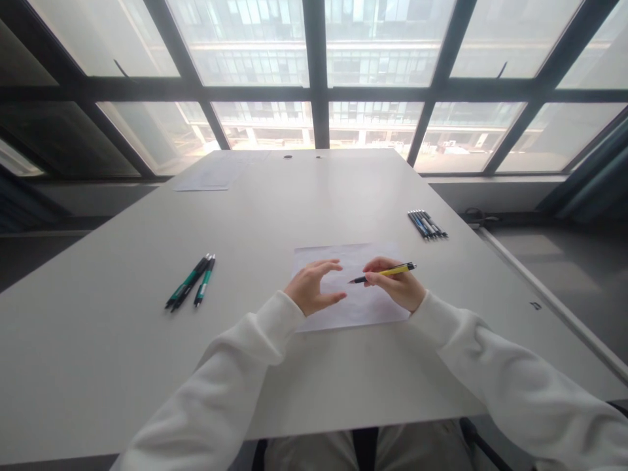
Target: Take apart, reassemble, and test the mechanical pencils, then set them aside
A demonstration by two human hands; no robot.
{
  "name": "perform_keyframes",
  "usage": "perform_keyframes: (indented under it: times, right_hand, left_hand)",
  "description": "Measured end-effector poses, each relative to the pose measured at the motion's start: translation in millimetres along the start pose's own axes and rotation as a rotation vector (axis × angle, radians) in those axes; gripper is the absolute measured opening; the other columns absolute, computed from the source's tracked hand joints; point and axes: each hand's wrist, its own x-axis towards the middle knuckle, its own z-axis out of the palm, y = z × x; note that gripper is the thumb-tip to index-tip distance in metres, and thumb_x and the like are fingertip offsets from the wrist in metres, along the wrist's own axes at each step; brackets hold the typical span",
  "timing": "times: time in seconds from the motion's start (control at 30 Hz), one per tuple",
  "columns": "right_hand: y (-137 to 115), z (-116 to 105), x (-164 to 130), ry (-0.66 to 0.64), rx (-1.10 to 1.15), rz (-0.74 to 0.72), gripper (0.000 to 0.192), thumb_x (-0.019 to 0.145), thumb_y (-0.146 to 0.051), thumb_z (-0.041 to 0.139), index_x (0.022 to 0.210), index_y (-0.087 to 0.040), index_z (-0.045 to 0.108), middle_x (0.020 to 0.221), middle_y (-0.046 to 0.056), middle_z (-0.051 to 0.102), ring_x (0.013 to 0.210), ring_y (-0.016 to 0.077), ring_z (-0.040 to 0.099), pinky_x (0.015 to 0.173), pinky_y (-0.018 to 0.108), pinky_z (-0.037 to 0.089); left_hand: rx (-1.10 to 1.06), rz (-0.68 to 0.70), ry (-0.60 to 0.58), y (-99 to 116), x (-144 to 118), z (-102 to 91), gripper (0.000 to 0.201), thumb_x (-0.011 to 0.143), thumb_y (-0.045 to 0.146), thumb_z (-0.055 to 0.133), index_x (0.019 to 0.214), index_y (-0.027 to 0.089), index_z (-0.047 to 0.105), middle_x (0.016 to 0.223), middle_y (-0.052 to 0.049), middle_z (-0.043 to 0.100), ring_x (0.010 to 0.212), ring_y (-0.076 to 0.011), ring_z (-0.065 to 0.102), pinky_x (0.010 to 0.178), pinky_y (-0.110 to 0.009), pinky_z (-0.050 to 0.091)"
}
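Observation:
A yellow and black pen (392, 270) is held in my right hand (396, 284), its dark tip pointing left over the paper. My left hand (314, 286) is at the left part of the white sheet of paper (338, 319), thumb and fingers apart with nothing between them. The sheet lies near the front of the table, partly covered by both hands. Whether the pen tip touches the paper I cannot tell.
Several green and black pens (191, 284) lie on the white table (122, 340) at the left. A row of several dark pens (426, 224) is at the right. More paper (210, 175) lies at the far left, before the windows (269, 121).

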Motion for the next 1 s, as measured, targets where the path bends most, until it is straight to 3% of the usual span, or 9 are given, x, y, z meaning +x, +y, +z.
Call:
perform_keyframes:
  times: [0.07, 0.17, 0.3, 0.53, 0.7, 0.83, 1.0]
  right_hand:
    - [6.4, 0.9, -0.2, 0.030, -0.028, 0.032, 0.017, 0.076, -0.033, 0.056, 0.081, -0.017, 0.059, 0.068, 0.004, 0.064, 0.067, 0.0166, 0.060, 0.061, 0.028, 0.042]
    - [14.0, 3.7, -0.6, 0.055, -0.103, 0.049, 0.015, 0.076, -0.031, 0.055, 0.071, -0.017, 0.058, 0.066, 0.003, 0.064, 0.064, 0.0160, 0.059, 0.058, 0.027, 0.041]
    - [14.5, 8.4, -2.0, 0.069, -0.185, 0.039, 0.016, 0.077, -0.028, 0.052, 0.066, -0.017, 0.056, 0.062, 0.002, 0.064, 0.058, 0.0135, 0.055, 0.055, 0.025, 0.039]
    - [6.3, 13.6, -5.7, -0.059, -0.242, 0.005, 0.014, 0.078, -0.028, 0.052, 0.071, -0.017, 0.059, 0.070, 0.003, 0.065, 0.060, 0.0131, 0.054, 0.055, 0.024, 0.037]
    - [9.2, 11.3, -3.1, 0.033, -0.260, -0.003, 0.017, 0.077, -0.028, 0.053, 0.065, -0.018, 0.059, 0.064, 0.001, 0.063, 0.057, 0.0125, 0.052, 0.054, 0.024, 0.037]
    - [9.5, 5.6, -0.6, 0.078, -0.128, -0.009, 0.016, 0.078, -0.032, 0.054, 0.073, -0.018, 0.059, 0.067, 0.002, 0.063, 0.061, 0.0136, 0.053, 0.058, 0.026, 0.038]
    - [1.9, 4.3, -1.5, 0.071, 0.047, -0.012, 0.016, 0.073, -0.034, 0.062, 0.079, -0.019, 0.059, 0.066, 0.000, 0.058, 0.064, 0.0134, 0.053, 0.060, 0.027, 0.039]
  left_hand:
    - [0.178, -0.071, -0.069, -11.9, -1.8, -0.5, 0.075, 0.054, 0.058, 0.066, 0.116, 0.018, 0.053, 0.134, -0.016, 0.040, 0.123, -0.0338, 0.034, 0.101, -0.049, 0.028]
    - [0.302, -0.185, -0.160, -26.8, -5.1, 2.7, 0.093, 0.044, 0.068, 0.065, 0.122, 0.020, 0.048, 0.139, -0.016, 0.033, 0.127, -0.0380, 0.024, 0.102, -0.052, 0.022]
    - [0.344, -0.191, -0.174, -32.0, -6.9, 6.7, 0.096, 0.044, 0.071, 0.061, 0.124, 0.022, 0.046, 0.139, -0.015, 0.032, 0.128, -0.0370, 0.025, 0.101, -0.050, 0.023]
    - [0.390, -0.200, -0.192, -27.0, -5.8, 5.5, 0.098, 0.044, 0.075, 0.057, 0.126, 0.022, 0.044, 0.140, -0.016, 0.031, 0.127, -0.0375, 0.024, 0.101, -0.051, 0.022]
    - [0.383, -0.190, -0.190, -32.5, -7.7, 6.6, 0.096, 0.045, 0.074, 0.058, 0.126, 0.023, 0.044, 0.139, -0.015, 0.031, 0.127, -0.0373, 0.024, 0.101, -0.051, 0.022]
    - [0.350, -0.164, -0.155, -31.2, -7.8, 7.1, 0.094, 0.046, 0.071, 0.061, 0.124, 0.022, 0.045, 0.137, -0.016, 0.034, 0.127, -0.0370, 0.025, 0.101, -0.051, 0.022]
    - [0.191, 0.024, 0.022, -7.0, -2.3, 3.9, 0.054, 0.068, 0.051, 0.059, 0.115, 0.023, 0.053, 0.122, -0.010, 0.053, 0.114, -0.0269, 0.046, 0.102, -0.047, 0.023]
